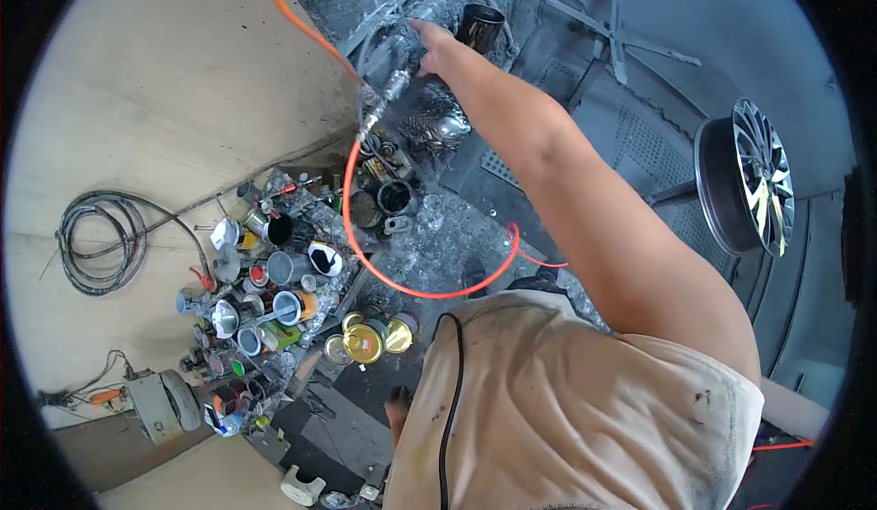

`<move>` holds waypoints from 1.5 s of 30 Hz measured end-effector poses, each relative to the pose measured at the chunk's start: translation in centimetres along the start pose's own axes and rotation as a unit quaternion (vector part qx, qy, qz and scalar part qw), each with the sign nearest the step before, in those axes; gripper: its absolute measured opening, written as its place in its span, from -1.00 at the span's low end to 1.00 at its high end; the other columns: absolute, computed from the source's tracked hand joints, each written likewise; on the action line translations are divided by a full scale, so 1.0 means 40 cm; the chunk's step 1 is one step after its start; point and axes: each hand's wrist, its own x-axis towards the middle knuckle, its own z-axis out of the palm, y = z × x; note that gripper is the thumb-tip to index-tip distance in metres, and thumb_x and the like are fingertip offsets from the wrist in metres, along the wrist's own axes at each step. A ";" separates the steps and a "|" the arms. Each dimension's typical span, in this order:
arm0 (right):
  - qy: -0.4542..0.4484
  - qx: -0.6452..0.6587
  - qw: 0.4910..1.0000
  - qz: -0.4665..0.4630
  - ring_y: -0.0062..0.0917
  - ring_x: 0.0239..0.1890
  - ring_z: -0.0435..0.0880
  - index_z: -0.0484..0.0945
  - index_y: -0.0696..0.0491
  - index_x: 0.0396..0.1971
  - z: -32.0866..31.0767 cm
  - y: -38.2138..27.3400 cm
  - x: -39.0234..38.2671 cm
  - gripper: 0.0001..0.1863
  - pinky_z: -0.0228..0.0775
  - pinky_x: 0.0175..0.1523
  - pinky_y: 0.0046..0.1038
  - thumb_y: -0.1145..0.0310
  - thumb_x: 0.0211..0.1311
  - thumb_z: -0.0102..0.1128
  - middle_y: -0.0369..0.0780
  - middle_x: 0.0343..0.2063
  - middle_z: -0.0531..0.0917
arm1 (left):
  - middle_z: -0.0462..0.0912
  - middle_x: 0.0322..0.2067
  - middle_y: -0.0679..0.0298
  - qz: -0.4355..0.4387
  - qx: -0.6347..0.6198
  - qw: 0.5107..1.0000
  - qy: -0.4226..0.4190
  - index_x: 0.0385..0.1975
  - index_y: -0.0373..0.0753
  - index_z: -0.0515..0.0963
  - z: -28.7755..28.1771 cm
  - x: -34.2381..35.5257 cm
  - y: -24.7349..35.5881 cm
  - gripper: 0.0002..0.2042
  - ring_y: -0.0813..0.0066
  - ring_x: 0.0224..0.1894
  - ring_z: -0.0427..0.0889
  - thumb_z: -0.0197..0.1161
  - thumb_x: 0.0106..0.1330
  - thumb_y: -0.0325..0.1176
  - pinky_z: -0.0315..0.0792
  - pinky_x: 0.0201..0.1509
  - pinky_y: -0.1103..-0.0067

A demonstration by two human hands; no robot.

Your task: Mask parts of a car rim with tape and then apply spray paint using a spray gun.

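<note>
My right arm stretches far forward, and my right hand (437, 49) is at a paint-crusted silver fitting (393, 49) on the far ledge. Its thumb and a finger lie on either side of the fitting, with the other fingers hidden. Just right of the hand stands a glossy black cup (481, 26). A foil-like silver hose end (388, 99) joins an orange hose (352, 209) below the fitting. Low beside my shirt, my left hand (398, 408) shows only in part, next to something small and dark; its fingers are too unclear to read.
Paint cans and mixing cups (288, 268) crowd a bench at left. Gold-coloured lids (364, 343) lie near it. A wheel rim (754, 181) is mounted on a stand at right. The orange hose loops across in front of me. A coiled black cable (100, 241) hangs at left.
</note>
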 end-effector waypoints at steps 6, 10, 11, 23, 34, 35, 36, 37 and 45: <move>0.001 -0.031 0.999 -0.038 -0.05 0.04 0.60 0.47 0.11 0.24 0.124 0.097 -0.055 -0.25 0.36 0.15 0.14 -0.17 0.23 0.21 -0.01 0.15 0.56 | 0.71 -0.21 0.08 -0.095 0.069 0.993 0.025 -0.11 -0.29 0.66 -0.132 -0.076 0.157 -0.74 0.35 -0.25 0.63 0.18 0.40 -0.24 0.53 -0.15 0.39; 0.041 -0.397 0.905 -0.149 -0.28 -0.33 0.66 0.66 0.21 -0.11 0.105 0.162 -0.120 -0.19 0.59 -0.16 -0.23 -0.38 0.19 0.12 -0.06 -0.30 0.70 | 0.71 -0.26 0.08 -0.033 0.202 0.976 -0.076 -0.16 -0.30 0.65 -0.226 0.071 0.266 -0.76 0.34 -0.29 0.62 0.19 0.38 -0.26 0.52 -0.18 0.38; 0.069 -0.539 0.829 -0.132 -0.20 -0.19 0.68 0.53 0.29 0.05 -0.021 0.096 -0.090 -0.13 0.58 -0.07 -0.20 -0.33 0.18 0.17 0.05 -0.17 0.68 | 0.70 -0.27 0.08 0.009 0.257 0.958 -0.129 -0.17 -0.30 0.65 -0.226 0.155 0.363 -0.76 0.34 -0.30 0.62 0.19 0.38 -0.26 0.52 -0.19 0.38; -0.010 -0.710 0.703 0.042 -0.02 -0.32 0.67 0.63 0.15 -0.24 -0.962 0.698 -1.089 -0.56 0.52 -0.21 -0.11 0.02 0.28 0.12 -0.04 -0.29 0.72 | 0.68 -0.43 0.09 0.180 0.463 0.837 -0.228 -0.32 -0.34 0.64 -0.145 0.567 0.811 -0.81 0.32 -0.42 0.58 0.22 0.32 -0.32 0.49 -0.29 0.34; 0.536 -0.302 0.778 0.126 -0.02 -0.14 0.68 0.60 0.29 -0.06 -1.303 0.648 -1.394 -0.36 0.53 -0.01 -0.14 -0.06 0.20 0.23 0.11 -0.13 0.69 | 0.66 -0.46 0.01 0.350 0.558 0.665 -0.353 -0.33 -0.40 0.63 0.657 0.476 1.322 -0.65 0.13 -0.46 0.54 0.15 0.38 -0.16 0.44 -0.31 0.28; 0.527 -0.287 0.796 0.088 -0.02 -0.15 0.68 0.59 0.28 -0.05 -1.295 0.611 -1.377 -0.37 0.53 -0.02 -0.14 -0.05 0.20 0.23 0.11 -0.14 0.69 | 0.64 -0.49 0.03 0.391 0.556 0.640 -0.359 -0.35 -0.40 0.63 0.782 0.384 1.357 -0.63 0.16 -0.49 0.52 0.15 0.38 -0.12 0.43 -0.32 0.29; 0.522 -0.263 0.810 0.049 -0.02 -0.15 0.68 0.59 0.27 -0.03 -1.272 0.572 -1.375 -0.37 0.53 -0.03 -0.13 -0.05 0.20 0.23 0.11 -0.15 0.69 | 0.62 -0.52 0.06 0.433 0.556 0.607 -0.368 -0.38 -0.39 0.62 0.800 0.356 1.378 -0.60 0.18 -0.51 0.50 0.14 0.39 -0.09 0.42 -0.34 0.30; 0.506 -0.263 0.821 0.028 -0.03 -0.16 0.69 0.59 0.25 -0.03 -1.271 0.568 -1.357 -0.38 0.53 -0.03 -0.14 -0.04 0.20 0.23 0.09 -0.16 0.70 | 0.63 -0.52 0.04 0.446 0.548 0.588 -0.395 -0.38 -0.38 0.62 0.870 0.279 1.407 -0.61 0.15 -0.49 0.52 0.15 0.39 -0.09 0.43 -0.33 0.30; 0.395 -0.336 0.854 0.042 -0.12 -0.22 0.67 0.57 0.21 -0.03 -1.312 0.600 -1.419 -0.46 0.49 -0.03 -0.19 0.02 0.23 0.24 0.00 -0.20 0.70 | 0.69 -0.36 0.10 0.462 0.456 0.516 -0.559 -0.29 -0.35 0.63 1.080 0.068 1.463 -0.71 0.13 -0.38 0.59 0.17 0.36 -0.20 0.47 -0.24 0.34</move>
